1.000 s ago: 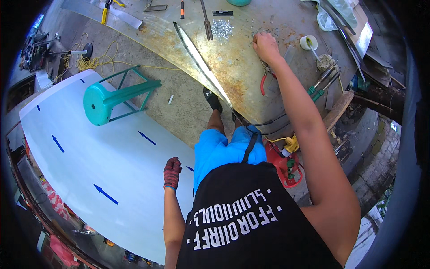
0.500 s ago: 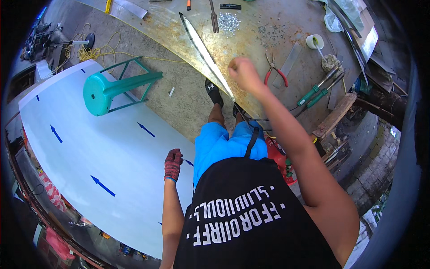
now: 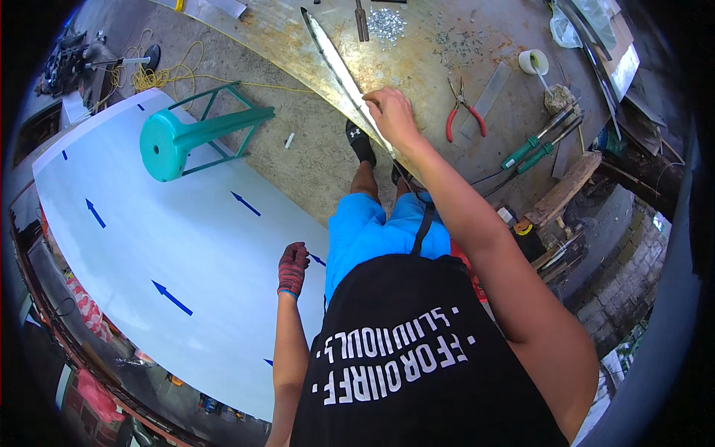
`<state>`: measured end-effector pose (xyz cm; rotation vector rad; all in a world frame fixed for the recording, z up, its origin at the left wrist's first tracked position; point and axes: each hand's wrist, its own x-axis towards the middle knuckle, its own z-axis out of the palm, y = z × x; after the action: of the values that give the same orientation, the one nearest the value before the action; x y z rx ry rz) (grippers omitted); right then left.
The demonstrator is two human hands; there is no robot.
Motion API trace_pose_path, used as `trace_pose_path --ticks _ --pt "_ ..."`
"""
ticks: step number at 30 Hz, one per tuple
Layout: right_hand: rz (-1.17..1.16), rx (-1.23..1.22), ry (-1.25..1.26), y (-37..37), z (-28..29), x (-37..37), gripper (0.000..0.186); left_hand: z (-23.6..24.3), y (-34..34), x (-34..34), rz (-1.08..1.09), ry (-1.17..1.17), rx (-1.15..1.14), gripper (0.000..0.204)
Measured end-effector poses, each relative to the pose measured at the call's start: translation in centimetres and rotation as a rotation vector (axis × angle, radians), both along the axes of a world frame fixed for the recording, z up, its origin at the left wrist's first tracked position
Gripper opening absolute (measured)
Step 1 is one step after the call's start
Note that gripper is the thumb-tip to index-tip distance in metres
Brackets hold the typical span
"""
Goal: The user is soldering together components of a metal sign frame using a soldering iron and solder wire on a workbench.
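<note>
My bare right hand [image 3: 392, 115] reaches over the metal-topped table [image 3: 424, 97], its fingers bent together at the right edge of a long, narrow, shiny strip [image 3: 333, 63]. Whatever its fingertips hold, if anything, is too small or hidden to name. My left hand [image 3: 293, 268], in a red and dark knit glove, hangs with curled fingers above a white sheet with blue arrows [image 3: 126, 246]; nothing shows in it. Right of my bare hand lie red-handled pliers [image 3: 465, 115] and a flat grey strip [image 3: 488, 97]. Farther back are small silvery bits [image 3: 386, 26] and darker bits [image 3: 456, 52].
Two green-handled soldering irons [image 3: 526, 151] rest against a rough lump [image 3: 558, 98] at right, near a white cup with a stick [image 3: 530, 61]. A wooden block [image 3: 566, 192] sits at the table's edge. Left, a turquoise stool [image 3: 165, 149] lies tipped over; yellow cord [image 3: 158, 80] coils behind it.
My right hand has moved slightly left and come down to the shiny strip's edge. The whole view has shifted a little. My left hand remains curled in nearly the same place.
</note>
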<state>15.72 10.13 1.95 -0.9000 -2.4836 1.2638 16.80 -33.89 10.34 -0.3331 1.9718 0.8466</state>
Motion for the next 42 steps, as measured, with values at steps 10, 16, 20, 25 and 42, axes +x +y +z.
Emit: trace_pose_path --ticks 10,16,20,25,42 --pt "0.09 0.087 -0.006 0.5 0.8 1.5 0.019 -0.3 1.4 -0.4 -0.03 0.011 0.029 0.032" --pt "0.171 0.225 -0.024 -0.1 0.3 1.1 0.026 0.2 1.6 -0.7 -0.036 0.016 0.023 0.032" --pt "0.231 0.263 -0.012 0.0 0.4 1.7 0.033 0.2 1.0 -0.5 -0.009 0.009 0.019 0.032" --pt "0.171 0.246 0.007 -0.1 0.5 2.2 0.029 0.1 1.0 -0.2 -0.011 -0.014 0.012 0.033" --pt "0.187 0.239 -0.011 -0.6 0.0 1.9 0.04 0.6 1.2 -0.6 -0.03 -0.002 0.013 0.034"
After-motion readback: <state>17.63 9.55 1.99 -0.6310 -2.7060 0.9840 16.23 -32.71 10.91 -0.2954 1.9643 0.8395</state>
